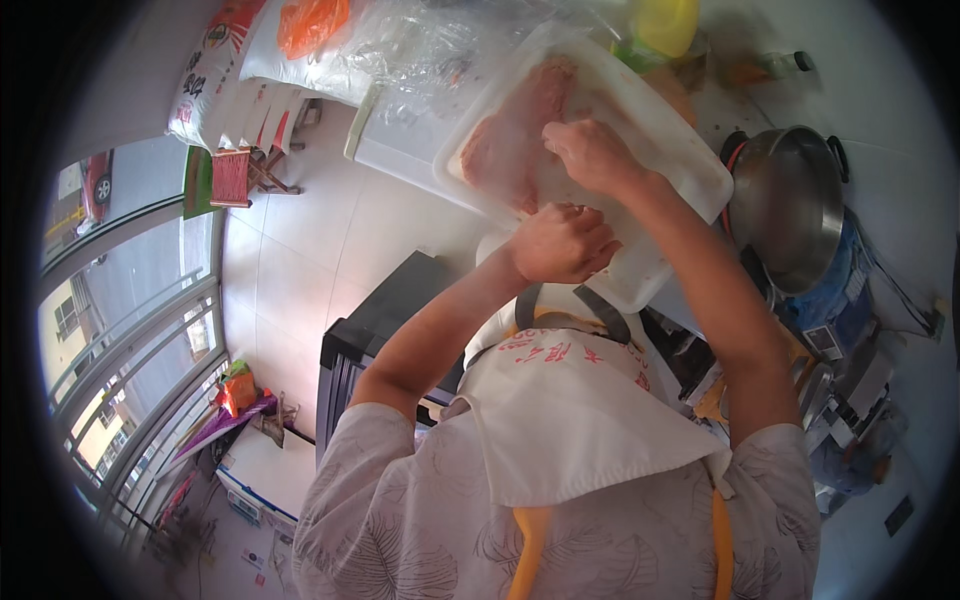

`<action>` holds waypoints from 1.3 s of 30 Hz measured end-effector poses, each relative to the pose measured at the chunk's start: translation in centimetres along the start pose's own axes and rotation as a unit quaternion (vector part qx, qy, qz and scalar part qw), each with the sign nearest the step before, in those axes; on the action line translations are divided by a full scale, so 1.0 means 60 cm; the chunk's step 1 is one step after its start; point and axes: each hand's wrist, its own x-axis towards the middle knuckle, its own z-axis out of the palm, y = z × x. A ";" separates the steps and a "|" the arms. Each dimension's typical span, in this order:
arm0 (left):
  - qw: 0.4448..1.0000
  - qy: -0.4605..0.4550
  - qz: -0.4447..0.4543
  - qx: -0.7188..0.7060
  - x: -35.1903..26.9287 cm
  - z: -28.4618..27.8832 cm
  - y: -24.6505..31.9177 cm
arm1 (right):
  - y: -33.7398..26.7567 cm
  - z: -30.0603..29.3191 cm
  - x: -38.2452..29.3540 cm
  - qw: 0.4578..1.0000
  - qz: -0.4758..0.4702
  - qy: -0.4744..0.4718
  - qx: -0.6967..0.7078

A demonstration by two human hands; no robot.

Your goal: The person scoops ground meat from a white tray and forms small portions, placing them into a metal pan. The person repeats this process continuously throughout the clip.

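A white plastic tray point(705, 176) lies before me, with a mass of pinkish minced meat point(495, 150) along its left side. Over the tray, close to the meat's right edge, is my right hand point(592, 154), its fingers curled and their tips together. Nearer my body, above the tray's near left part, my left hand point(566, 244) is bent at the wrist with curled fingers. Whether either hand pinches something small cannot be made out. My white apron point(585, 427) bears red writing.
A deep steel pot point(787, 210) stands right of the tray. Clear plastic bags point(420, 45), an orange bag point(311, 26) and white sacks point(202, 82) are at the upper left. A yellow container point(666, 26) sits behind the tray. A black cabinet point(382, 315) stands left of my body.
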 end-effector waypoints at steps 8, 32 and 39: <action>0.999 -0.036 0.001 0.004 0.000 -0.003 -0.002 | -0.024 -0.012 0.000 0.995 0.019 -0.037 0.085; 0.653 0.032 -0.286 -0.701 0.065 -0.065 -0.011 | -0.188 -0.230 -0.195 0.955 0.211 0.135 0.161; 0.627 0.034 -0.345 -0.698 0.098 -0.008 -0.003 | -0.197 -0.135 -0.242 0.947 0.097 0.274 -0.135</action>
